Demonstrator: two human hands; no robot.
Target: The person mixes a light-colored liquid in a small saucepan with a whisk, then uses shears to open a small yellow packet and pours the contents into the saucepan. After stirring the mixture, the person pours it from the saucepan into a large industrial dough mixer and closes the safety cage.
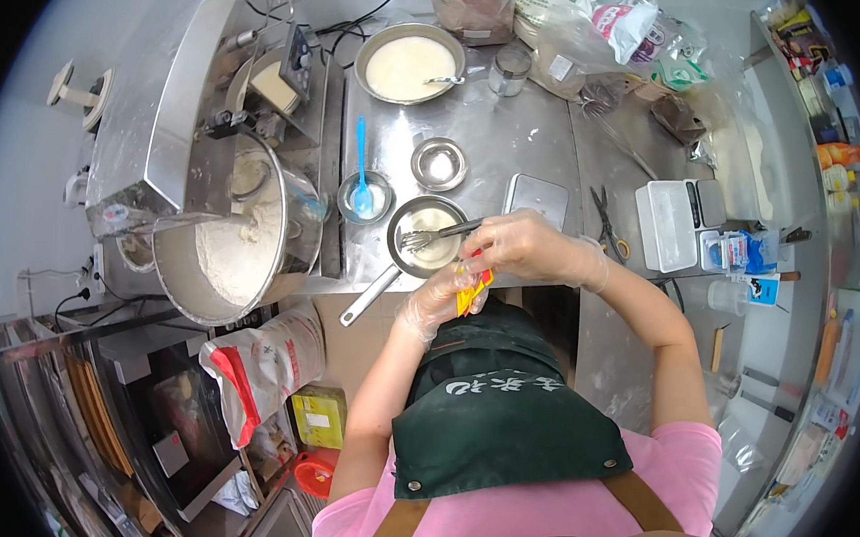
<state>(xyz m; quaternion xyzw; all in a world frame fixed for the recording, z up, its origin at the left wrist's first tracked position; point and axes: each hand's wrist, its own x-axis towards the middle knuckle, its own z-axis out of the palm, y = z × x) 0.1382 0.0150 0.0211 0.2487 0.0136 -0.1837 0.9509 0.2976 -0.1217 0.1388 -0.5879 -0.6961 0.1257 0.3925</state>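
Both of my hands wear clear plastic gloves and meet in front of my apron. My left hand (438, 299) is closed around a small red and yellow packet (472, 292). My right hand (519, 247) is pinched at the packet's upper edge, its fingertips partly hidden. Just beyond them sits a steel saucepan (394, 233) with pale liquid in it, its handle pointing toward the near left. A whisk (426, 237) with a dark handle leans in the saucepan, the handle's end lying beside my right hand.
Beyond the saucepan stand a small steel bowl (439, 163), a bowl with a blue spatula (362, 179) and a large basin of pale batter (368, 67). A mixer bowl of flour (182, 269) is at left. A scale (538, 201), scissors (605, 220) and a white container (665, 244) lie right.
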